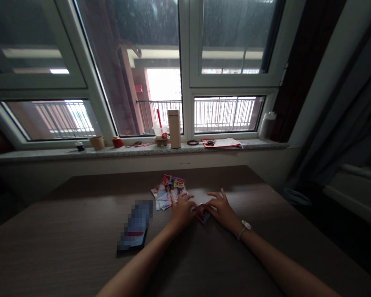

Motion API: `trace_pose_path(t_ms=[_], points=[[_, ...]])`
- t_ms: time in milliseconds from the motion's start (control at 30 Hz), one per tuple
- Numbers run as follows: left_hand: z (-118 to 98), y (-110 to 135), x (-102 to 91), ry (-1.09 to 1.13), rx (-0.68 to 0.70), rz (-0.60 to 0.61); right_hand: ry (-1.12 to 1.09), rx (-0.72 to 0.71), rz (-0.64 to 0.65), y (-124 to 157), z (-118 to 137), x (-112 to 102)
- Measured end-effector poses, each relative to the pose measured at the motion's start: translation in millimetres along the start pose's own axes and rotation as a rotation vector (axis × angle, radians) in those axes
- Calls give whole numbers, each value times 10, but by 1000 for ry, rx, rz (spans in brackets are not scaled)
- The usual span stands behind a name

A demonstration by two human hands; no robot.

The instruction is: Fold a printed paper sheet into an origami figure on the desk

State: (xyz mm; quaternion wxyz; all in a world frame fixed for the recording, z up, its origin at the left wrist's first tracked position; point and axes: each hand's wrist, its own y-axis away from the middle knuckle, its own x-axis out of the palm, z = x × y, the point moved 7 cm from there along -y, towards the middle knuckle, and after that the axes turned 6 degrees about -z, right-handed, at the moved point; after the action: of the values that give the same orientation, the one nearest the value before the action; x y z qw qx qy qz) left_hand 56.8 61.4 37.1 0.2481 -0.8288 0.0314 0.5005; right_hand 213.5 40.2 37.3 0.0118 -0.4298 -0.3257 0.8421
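A small folded piece of printed paper point(203, 214), dark red and purple, lies on the table between my hands. My left hand point(183, 212) pinches its left side with thumb and forefinger, the other fingers raised. From the other side, my right hand point(221, 209) has thumb and forefinger on the paper's right edge, its remaining fingers lifted and spread. The fingertips partly cover the paper. Just beyond my left hand is a loose pile of colourful printed sheets point(167, 190). A phone point(136, 227), its screen blurred, lies left of my left forearm.
The brown table point(64, 222) ends below a stone windowsill point(136, 151). On the sill stand a beige thermos point(174, 128), a drink cup with a red straw point(160, 130), a paper cup point(97, 143), a red spool point(117, 142), scissors point(208, 143) on papers, and a bottle point(267, 126).
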Motion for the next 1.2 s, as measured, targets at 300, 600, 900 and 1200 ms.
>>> trace_pose_path(t_ms=[300,600,900,1200], points=[[-72,-43,10,-53,-22,-48,27,183,33,-17,-87,65],[-70,-43,-9,-48,-183,-28,66,333,15,-37,-181,135],[-35,9,48,-58,-218,-68,110,325,-10,-28,-138,158],[-31,-1,24,-12,-215,-53,127,394,8,-21,-161,173]])
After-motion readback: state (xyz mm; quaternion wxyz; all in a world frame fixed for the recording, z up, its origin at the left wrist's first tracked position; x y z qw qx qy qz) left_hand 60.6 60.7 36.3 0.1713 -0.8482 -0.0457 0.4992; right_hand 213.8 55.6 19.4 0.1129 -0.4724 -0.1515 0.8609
